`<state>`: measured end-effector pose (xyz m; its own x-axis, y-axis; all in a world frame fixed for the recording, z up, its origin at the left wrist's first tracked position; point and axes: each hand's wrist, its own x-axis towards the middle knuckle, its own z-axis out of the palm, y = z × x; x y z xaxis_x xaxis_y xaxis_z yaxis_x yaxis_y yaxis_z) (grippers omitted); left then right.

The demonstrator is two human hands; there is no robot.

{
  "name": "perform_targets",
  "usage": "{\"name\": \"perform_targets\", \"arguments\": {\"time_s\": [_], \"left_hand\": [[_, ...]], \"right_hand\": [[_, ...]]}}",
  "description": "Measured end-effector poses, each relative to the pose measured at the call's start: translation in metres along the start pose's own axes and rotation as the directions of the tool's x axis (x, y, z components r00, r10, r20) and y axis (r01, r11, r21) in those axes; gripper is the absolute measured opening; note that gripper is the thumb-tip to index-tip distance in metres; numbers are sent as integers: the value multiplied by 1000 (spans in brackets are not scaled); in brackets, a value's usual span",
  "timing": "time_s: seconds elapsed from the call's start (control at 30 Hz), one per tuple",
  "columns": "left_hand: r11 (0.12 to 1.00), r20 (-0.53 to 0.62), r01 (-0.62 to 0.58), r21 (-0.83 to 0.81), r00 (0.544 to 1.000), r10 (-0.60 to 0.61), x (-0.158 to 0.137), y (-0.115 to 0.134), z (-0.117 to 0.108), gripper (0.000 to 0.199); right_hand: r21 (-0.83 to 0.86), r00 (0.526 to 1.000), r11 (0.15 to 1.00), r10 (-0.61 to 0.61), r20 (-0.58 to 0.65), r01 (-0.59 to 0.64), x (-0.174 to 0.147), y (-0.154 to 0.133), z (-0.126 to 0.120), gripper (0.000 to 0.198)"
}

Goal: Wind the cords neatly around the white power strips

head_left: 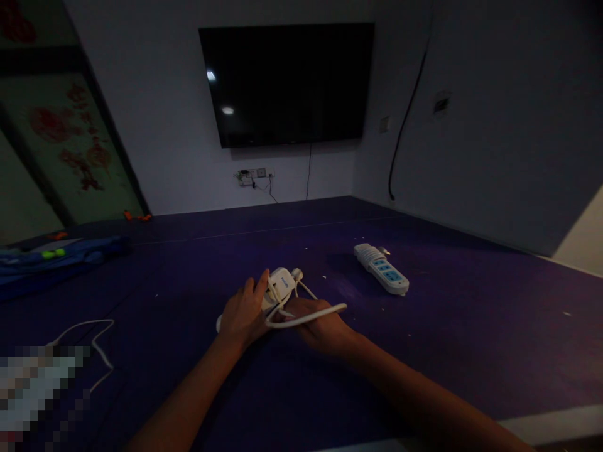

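A wide purple surface [461,314], dotted with pale specks [324,277], runs back to a wall carrying a dark television [292,85], with wall sockets [261,172] beneath. A black cable [409,116] hangs down the right wall; blue cloth [97,250] lies at far left. Near the middle, the left hand [245,309] grips a white power strip [282,284], while the right hand [318,323], just beside it, closes around its looped white cord [325,312]. Farther right rests a second power strip [387,274], cord wound around one end.
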<state>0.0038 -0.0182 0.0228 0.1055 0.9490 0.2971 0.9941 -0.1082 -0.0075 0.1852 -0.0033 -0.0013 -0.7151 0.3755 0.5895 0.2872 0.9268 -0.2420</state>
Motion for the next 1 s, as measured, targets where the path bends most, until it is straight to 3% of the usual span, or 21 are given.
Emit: {"name": "perform_targets", "arguments": {"time_s": [0.13, 0.27, 0.33, 0.43, 0.53, 0.6, 0.67, 0.8, 0.83, 0.93, 1.0], "left_hand": [[999, -23, 23, 35, 999, -22, 0, 0, 2, 73], [998, -75, -44, 42, 996, 47, -1, -1, 4, 73], [998, -92, -54, 45, 994, 58, -2, 0, 5, 75], [998, -109, -61, 36, 992, 64, -3, 3, 4, 78], [999, -109, -54, 8, 993, 54, -3, 3, 4, 77], [999, -107, -38, -16, 994, 36, -2, 1, 5, 75], [999, -113, -11, -41, 994, 6, -1, -1, 6, 73], [993, -135, 53, -107, 988, -68, 1, -6, 6, 72], [990, -149, 66, -124, 985, -84, 1, -7, 6, 72], [981, -210, 101, -165, 968, -135, 3, -11, 6, 71], [974, -247, 118, -193, 955, -165, 4, -15, 7, 70]], "right_hand": [[-130, 999, 992, -13, -52, 6, 2, -9, 2, 23], [-163, 954, 985, 10, -301, -62, 5, -13, 2, 40], [-115, 936, 993, -25, -350, -17, 6, -13, 0, 41], [52, 943, 996, -57, -329, 78, 5, -14, -6, 34], [263, 893, 964, 97, -439, 25, 7, -13, -12, 32], [450, 787, 890, 332, -520, -78, 9, -8, -18, 32], [627, 625, 764, 566, -538, -153, 11, 4, -26, 37], [759, 213, 621, 783, -585, -199, 1, 48, -47, 39], [786, 145, 569, 822, -550, -241, -5, 60, -52, 38], [753, 30, 437, 873, -487, -491, -23, 91, -64, 37], [660, -4, 408, 849, -528, -631, -32, 99, -69, 32]]}}
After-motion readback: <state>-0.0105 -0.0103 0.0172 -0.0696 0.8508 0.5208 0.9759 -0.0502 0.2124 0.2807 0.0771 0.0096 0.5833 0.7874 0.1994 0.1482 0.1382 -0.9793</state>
